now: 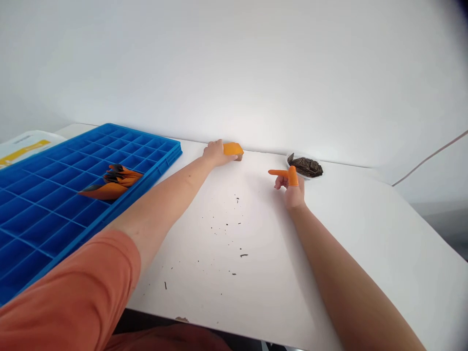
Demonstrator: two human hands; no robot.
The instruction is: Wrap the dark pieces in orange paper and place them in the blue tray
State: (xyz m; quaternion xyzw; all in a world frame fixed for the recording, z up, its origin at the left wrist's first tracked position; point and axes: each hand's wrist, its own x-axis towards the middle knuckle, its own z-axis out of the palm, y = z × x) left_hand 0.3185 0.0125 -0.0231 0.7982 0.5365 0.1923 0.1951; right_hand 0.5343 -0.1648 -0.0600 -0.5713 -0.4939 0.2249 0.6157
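Observation:
At the far edge of the table my left hand [216, 153] has its fingers closed around a small orange block-like stack [233, 148], brownish along its lower side. What the stack is made of I cannot make out. My right hand [293, 192] is held out with nothing in it; its thumb and forefinger wear orange finger cots [293, 176] and are spread apart. Just behind it a shallow white dish [312, 177] holds a pile of dark brown, thin flat pieces [309, 166].
A blue compartment tray [166, 161] fills the left side, with several folded orange-and-black pieces [109, 190] lying in it. Beyond it is a white and yellow package [29, 148]. Dark crumbs [243, 255] are scattered over the white table [263, 292]. A wall closes off the back.

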